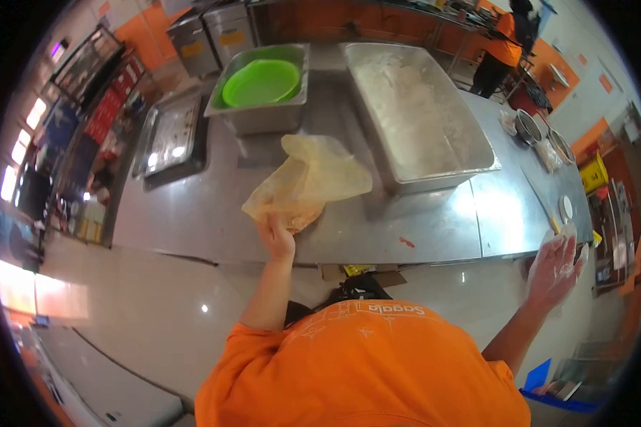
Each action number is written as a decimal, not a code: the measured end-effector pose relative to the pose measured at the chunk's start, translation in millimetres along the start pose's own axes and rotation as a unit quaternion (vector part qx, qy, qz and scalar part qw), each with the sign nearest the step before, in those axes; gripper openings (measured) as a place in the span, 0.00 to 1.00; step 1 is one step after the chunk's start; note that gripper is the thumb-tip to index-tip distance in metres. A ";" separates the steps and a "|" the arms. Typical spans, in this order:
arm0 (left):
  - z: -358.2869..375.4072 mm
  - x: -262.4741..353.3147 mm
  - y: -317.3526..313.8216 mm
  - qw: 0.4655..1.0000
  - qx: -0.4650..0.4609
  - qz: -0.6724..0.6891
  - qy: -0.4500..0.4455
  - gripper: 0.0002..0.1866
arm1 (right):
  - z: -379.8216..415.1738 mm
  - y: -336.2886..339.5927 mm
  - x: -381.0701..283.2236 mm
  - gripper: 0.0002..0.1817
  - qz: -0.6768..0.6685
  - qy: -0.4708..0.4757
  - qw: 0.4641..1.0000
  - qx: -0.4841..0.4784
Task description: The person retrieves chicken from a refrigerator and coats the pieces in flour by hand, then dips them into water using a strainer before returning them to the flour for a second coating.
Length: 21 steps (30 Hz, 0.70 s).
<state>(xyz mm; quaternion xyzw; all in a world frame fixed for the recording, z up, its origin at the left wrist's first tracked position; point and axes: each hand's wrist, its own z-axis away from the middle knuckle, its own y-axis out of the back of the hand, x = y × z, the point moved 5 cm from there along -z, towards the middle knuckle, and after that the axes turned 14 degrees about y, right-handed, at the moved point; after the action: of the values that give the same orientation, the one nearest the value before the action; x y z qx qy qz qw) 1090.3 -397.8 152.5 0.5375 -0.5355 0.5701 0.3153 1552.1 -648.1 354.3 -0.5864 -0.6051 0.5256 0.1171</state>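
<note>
My left hand [279, 238] is closed on the lower edge of a yellowish translucent plastic bag [320, 174], which stands up over the steel table. Something orange-brown shows through the bag's lower part. Off to the right, my right hand [554, 267] wears a clear plastic glove dusted with white; its fingers are spread and hold nothing. Just beyond it lie a thin tool with a yellow handle [554, 223] and a small white round item [565, 208]. A small reddish scrap [407, 243] lies near the table's front edge.
Behind the bag stands a deep steel pan [256, 122] with a green basin [262, 83]. A long steel tray [445, 178] holds white powder. At left is a flat metal tray [169, 135]. Bowls [527, 128] sit far right. A person [502, 50] stands in the background.
</note>
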 end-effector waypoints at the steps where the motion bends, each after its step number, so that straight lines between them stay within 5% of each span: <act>1: -2.6 0.6 6.8 1.000 -0.020 0.015 0.002 0.18 | -2.2 -6.6 8.1 0.25 -0.004 -0.015 1.000 -0.008; 4: -22.4 26.5 18.5 0.988 0.020 -0.140 0.059 0.18 | -5.7 -16.1 35.6 0.25 -0.017 -0.055 0.998 -0.025; 10: -50.1 44.8 15.0 0.987 -0.078 0.058 0.129 0.33 | 14.7 -30.1 60.6 0.26 0.006 -0.071 0.997 0.037; 13: -39.7 47.2 6.3 0.960 -0.147 -0.194 0.137 0.45 | 12.1 -27.0 62.2 0.25 0.005 -0.076 0.997 0.033; 16: -25.4 40.3 -9.0 0.957 -0.095 -0.214 0.169 0.51 | 14.0 -35.9 67.3 0.25 0.015 -0.076 0.994 0.078; 21: -40.4 -6.5 -10.9 0.946 -0.087 -0.295 0.104 0.46 | 15.8 -47.4 76.9 0.26 -0.017 -0.083 0.996 0.029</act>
<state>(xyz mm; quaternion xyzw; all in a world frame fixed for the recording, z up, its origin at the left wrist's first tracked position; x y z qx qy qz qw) 1090.9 -355.6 155.4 0.5798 -0.3640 0.4557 0.5690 1490.4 -580.6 347.8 -0.5271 -0.6068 0.5877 0.0927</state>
